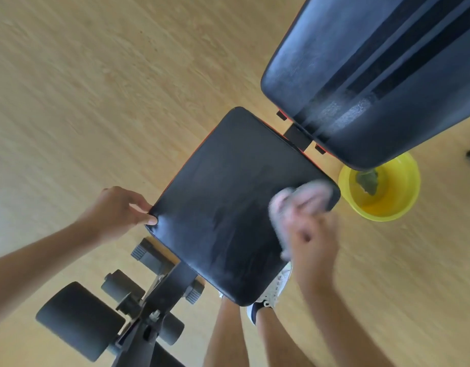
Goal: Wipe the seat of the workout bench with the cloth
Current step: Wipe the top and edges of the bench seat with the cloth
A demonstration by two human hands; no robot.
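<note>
Head view: the seat (pixel 236 202), a black padded panel, lies in the middle of the frame above a wooden floor (pixel 96 88). The backrest (pixel 382 75) rises at upper right, apart from the seat across a narrow hinge gap. Foam rollers (pixel 77 319) sit on the frame at lower left.

The left hand (pixel 120 210) grips the left corner of the seat, thumb on top and fingers curled over the edge, steadying the bench. The right hand (pixel 308 226) is motion-blurred and clenched on the cloth (pixel 284 213), a pale wad pressed on the seat near its right edge. A yellow bowl (pixel 403 205) stands on the floor just beside that edge; something dark lies in it, not identifiable. A white shoe (pixel 273 290) shows under the near corner of the seat.

Step in hand, by judgement: active wiping, with the cloth working the right side. Faint streaks mark the near half, so part of the surface appears covered; the far left area looks dull and probably unwiped.

Next move calls for: sweeping the cloth leftward in overlapping passes with firm downward pressure, and keeping the left hand braced.
</note>
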